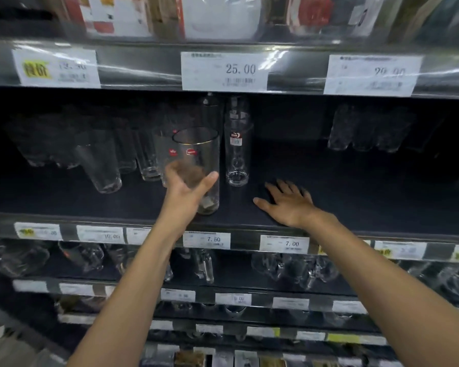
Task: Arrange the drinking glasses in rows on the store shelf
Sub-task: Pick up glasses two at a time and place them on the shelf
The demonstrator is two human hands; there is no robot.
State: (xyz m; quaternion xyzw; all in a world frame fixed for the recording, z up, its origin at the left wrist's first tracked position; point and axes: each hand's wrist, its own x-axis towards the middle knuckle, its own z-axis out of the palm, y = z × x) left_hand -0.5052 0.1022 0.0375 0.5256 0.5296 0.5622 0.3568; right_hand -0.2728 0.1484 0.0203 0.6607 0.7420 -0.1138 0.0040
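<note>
Nearest to me, two bare forearms reach up toward the dark shelf (pixel 355 197). Along its front edge runs a strip of price tags, among them one reading 7.50 (pixel 206 240) and one reading 7.00 (pixel 284 244). Below that edge, the lower shelves hold more clear glassware (pixel 289 268), too blurred to sort by kind.

Just past the edge, the left hand (pixel 188 189) grips a tall drinking glass (pixel 198 154) around its lower half. The thumb lies along the right side and the fingers curl round behind, visible through the clear wall. The glass stands roughly upright near the front of the shelf. Whether its base touches the shelf surface, I cannot tell. It bears a small red mark.

To the right, well apart from that glass, the right hand (pixel 289 203) lies palm down on the bare shelf, fingers straight and spread, holding nothing.

Further in, just right of the held glass, a narrow glass (pixel 237 160) with a red and white label stands upright, with another behind it. Directly behind the held one is a glass with a red logo (pixel 167 152). To the left, several plain tumblers (pixel 101 165) stand in a loose group, not lined up evenly. Far to the right, at the back, a cluster of glasses (pixel 363 131) stands close together.

Above all this, the next shelf edge carries a tag reading 25.00 (pixel 224 71), with wrapped goods (pixel 220 17) on top.
</note>
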